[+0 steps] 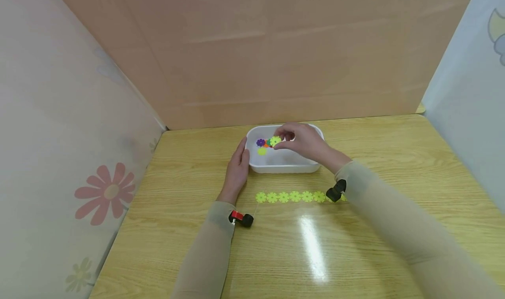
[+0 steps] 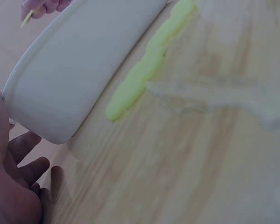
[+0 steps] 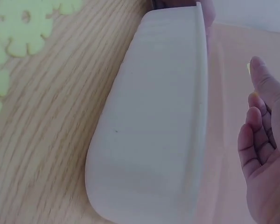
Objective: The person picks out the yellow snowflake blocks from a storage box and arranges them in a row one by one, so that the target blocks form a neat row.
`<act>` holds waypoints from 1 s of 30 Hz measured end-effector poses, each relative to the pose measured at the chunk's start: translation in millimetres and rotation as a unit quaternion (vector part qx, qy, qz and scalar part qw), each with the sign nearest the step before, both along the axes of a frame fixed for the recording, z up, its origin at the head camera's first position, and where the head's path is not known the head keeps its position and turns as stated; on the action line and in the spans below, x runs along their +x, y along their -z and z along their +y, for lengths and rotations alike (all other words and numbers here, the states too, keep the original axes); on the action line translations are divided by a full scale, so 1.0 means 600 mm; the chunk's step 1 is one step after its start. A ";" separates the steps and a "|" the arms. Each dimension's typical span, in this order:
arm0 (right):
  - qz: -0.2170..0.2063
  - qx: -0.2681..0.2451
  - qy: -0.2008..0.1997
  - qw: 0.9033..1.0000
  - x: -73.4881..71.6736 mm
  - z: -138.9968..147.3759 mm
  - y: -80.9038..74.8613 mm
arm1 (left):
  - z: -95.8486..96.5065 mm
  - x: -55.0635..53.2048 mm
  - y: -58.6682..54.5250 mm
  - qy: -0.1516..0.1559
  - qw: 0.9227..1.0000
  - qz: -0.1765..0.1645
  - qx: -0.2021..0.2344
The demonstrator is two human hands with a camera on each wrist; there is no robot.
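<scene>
My right hand (image 1: 303,140) is over the white plastic tub (image 1: 284,169), pinching a yellow-green flower-shaped disc (image 1: 275,141) between thumb and fingertips. Only the disc's thin edge (image 3: 248,68) shows in the right wrist view. My left hand (image 1: 236,169) holds the tub's left end, its fingers (image 2: 31,171) bent beside the wall. Inside the tub lie a purple disc (image 1: 261,143), a yellow-green one (image 1: 262,151), and orange and green pieces partly hidden by the held disc. On the table, nearer me, runs a straight row of yellow-green discs (image 1: 295,197); my right wrist and sleeve cover its right part.
The wood-grain table (image 1: 189,255) carries the tub near its back edge. A tan panel (image 1: 276,53) rises behind, with pale walls on both sides; the left one bears a pink flower print (image 1: 106,191). Small black cameras sit on both wrists.
</scene>
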State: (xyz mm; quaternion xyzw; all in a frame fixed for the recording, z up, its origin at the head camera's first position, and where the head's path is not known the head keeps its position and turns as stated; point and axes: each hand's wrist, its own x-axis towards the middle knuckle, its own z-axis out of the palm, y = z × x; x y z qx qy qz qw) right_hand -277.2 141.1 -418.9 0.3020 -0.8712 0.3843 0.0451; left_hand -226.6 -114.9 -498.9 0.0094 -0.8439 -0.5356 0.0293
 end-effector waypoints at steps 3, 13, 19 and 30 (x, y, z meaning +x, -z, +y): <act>0.015 -0.007 -0.005 1.000 0.012 0.009 -0.008 | 0.000 0.000 0.000 0.001 1.000 0.000 0.002; 0.026 -0.044 -0.020 0.999 0.046 0.039 -0.013 | 0.002 0.002 -0.001 -0.004 1.000 -0.001 0.005; 0.023 -0.062 -0.026 0.997 0.070 0.061 -0.014 | 0.003 0.002 -0.001 0.002 1.000 0.001 0.007; 0.038 -0.063 -0.008 0.997 0.113 0.111 -0.009 | 0.005 0.001 -0.002 0.008 1.000 0.002 0.013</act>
